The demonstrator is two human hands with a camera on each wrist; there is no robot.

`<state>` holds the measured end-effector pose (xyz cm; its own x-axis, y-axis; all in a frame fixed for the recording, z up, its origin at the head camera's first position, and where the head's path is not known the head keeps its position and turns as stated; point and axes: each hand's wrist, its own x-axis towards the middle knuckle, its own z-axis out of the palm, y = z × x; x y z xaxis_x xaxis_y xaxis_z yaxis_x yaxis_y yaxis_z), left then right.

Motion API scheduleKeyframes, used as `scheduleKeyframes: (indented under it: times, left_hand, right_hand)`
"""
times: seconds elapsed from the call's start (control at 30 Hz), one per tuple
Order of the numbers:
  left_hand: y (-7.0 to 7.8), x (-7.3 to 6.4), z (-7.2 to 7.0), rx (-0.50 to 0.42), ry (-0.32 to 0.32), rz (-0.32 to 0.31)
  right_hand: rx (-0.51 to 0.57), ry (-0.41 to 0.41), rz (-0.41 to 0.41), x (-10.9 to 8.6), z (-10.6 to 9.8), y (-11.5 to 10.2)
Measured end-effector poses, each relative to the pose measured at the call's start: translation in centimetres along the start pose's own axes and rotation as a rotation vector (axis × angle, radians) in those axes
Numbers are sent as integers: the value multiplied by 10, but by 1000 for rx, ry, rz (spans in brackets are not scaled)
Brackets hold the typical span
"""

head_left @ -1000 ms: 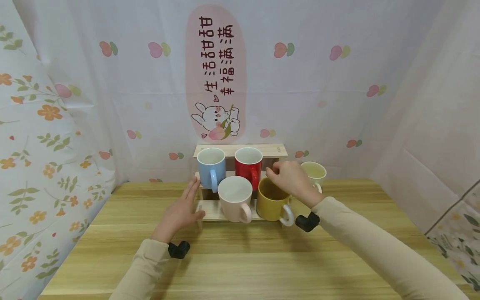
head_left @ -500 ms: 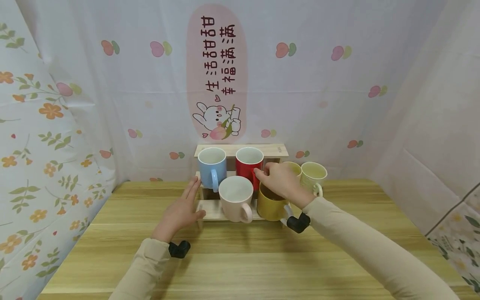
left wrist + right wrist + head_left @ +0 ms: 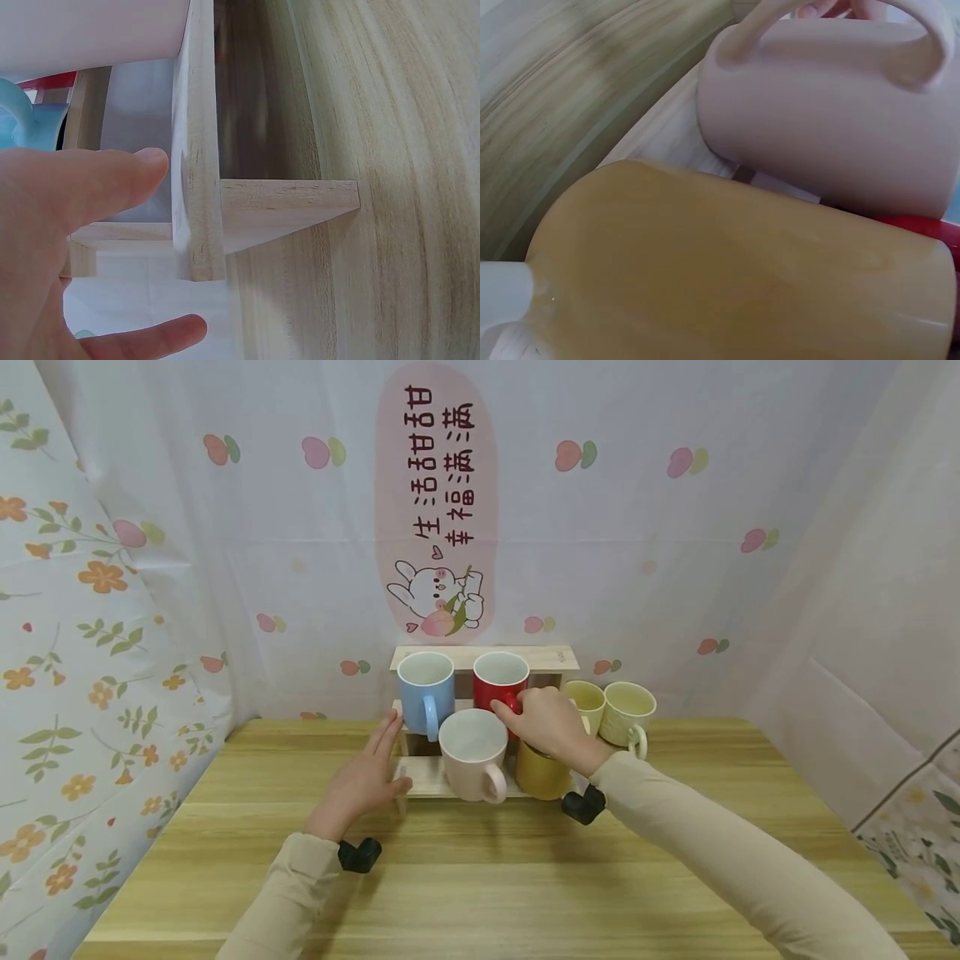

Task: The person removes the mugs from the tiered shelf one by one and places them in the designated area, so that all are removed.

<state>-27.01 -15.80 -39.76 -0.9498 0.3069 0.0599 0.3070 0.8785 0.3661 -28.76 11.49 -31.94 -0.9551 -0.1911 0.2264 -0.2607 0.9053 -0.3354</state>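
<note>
On a small tiered wooden rack stand a light blue mug, a red mug, a pale pink mug and a mustard-yellow mug. My right hand reaches over the mustard mug and pinches the red mug's handle between thumb and fingers. Its fingers are out of sight in the right wrist view, where the mustard mug fills the foreground beside the pink mug. Fingers extended, my left hand rests at the rack's left end; its thumb is near the lower shelf's edge.
Two pale yellow mugs, a nearer-to-rack one and a farther-right one, stand right of the rack. A patterned curtain hangs close behind. Wood-grain tabletop extends in front.
My right hand has moved left and slightly down from above the mustard mug to the red mug's handle. Another pale yellow mug has come into sight behind it. My left hand stays put.
</note>
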Motion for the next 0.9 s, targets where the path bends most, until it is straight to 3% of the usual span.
scheduleKeyframes:
  times: [0.53,0.9]
  left_hand:
    - [-2,2,-3,0,8,-3]
    - [-1,0,0,-12,8,3]
  right_hand:
    - [-31,41,-14,2,3,-4]
    - [-60,167,-53,-2,12,-1]
